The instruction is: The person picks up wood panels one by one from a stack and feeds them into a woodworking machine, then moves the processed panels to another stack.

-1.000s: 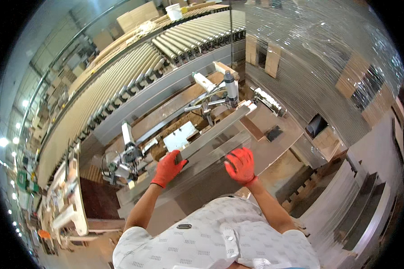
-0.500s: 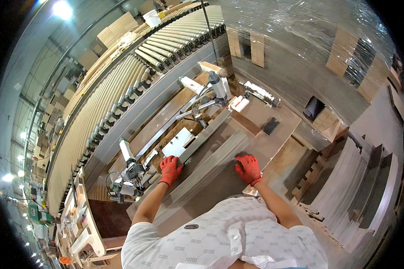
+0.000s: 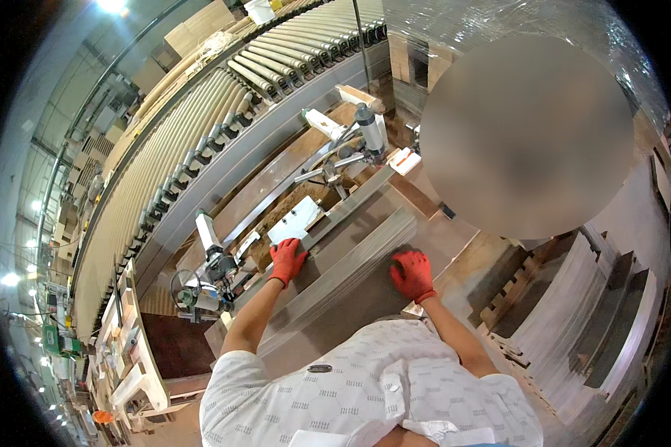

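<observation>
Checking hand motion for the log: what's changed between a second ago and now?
Left hand moved slightly forward, toward the white plate. Right hand shifted a little rightward, now beside the long grey strips. No visible new grip or release. Upper right is blurred out now, so no comparison there. Roller conveyor and white plate look unchanged.

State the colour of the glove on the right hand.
Red: the right hand wears a red glove, seen best in the head view.

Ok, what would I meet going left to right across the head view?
Green boxy machine, dark red-brown flat panel, left hand in a red glove, slanted grey cylinder with a dark cap, right hand in a red glove, stack of pale grey boards.
</observation>
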`<action>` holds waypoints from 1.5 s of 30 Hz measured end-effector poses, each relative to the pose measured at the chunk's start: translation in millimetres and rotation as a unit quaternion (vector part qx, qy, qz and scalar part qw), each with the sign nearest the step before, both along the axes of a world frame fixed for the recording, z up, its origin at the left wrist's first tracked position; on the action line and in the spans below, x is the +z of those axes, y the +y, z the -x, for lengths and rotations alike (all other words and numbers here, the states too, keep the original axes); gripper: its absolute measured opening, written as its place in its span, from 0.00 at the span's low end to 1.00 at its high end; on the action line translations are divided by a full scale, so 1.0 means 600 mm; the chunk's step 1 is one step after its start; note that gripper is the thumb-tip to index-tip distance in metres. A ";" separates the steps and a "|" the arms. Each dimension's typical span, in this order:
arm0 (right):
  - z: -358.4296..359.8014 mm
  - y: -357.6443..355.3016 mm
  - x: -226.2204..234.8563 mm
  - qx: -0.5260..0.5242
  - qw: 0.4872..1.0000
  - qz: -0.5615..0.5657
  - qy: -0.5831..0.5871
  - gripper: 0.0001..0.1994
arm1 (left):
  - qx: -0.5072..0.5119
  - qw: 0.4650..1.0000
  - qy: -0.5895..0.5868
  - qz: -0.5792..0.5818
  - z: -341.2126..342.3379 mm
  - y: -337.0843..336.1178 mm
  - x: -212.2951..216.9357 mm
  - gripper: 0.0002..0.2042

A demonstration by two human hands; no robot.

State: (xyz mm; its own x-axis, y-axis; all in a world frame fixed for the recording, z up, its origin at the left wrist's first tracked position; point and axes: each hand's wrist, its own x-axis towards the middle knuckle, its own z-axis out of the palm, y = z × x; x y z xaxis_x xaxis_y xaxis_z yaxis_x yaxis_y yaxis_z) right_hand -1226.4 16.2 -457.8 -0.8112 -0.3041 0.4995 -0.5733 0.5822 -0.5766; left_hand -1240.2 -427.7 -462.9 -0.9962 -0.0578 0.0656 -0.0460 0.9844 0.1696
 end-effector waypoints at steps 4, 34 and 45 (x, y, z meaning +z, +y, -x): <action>0.002 0.001 -0.005 -0.004 1.000 0.000 -0.006 0.17 | -0.006 1.000 -0.013 -0.026 0.012 -0.002 -0.001 0.27; 0.012 -0.009 -0.051 0.018 0.999 -0.024 0.038 0.13 | 0.163 0.939 -0.294 -0.069 0.076 0.032 0.009 0.46; 0.009 0.003 -0.065 -0.010 0.999 -0.030 -0.006 0.14 | 0.158 0.938 -0.303 -0.060 0.077 0.040 0.020 0.48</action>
